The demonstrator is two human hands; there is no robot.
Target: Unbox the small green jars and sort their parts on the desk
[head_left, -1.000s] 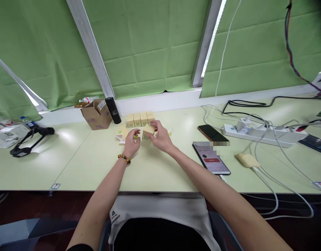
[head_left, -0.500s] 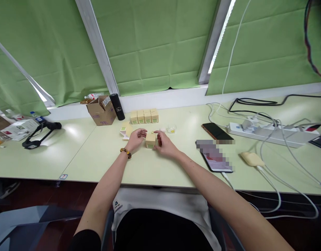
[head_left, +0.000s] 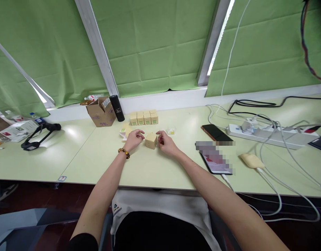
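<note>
A tan cubic cardboard box (head_left: 151, 142) sits on the pale green counter (head_left: 155, 167) between the hands. At its nine o'clock, the left hand (head_left: 134, 139) is loosely curled, empty; at three, the right hand (head_left: 166, 143) is half open, gripping nothing visible, fingertip contact unclear. The step appears to be positioning this box; shifting it again would call for closing both hands evenly on opposite sides. Four similar tan boxes (head_left: 144, 118) line up between eleven and twelve.
</note>
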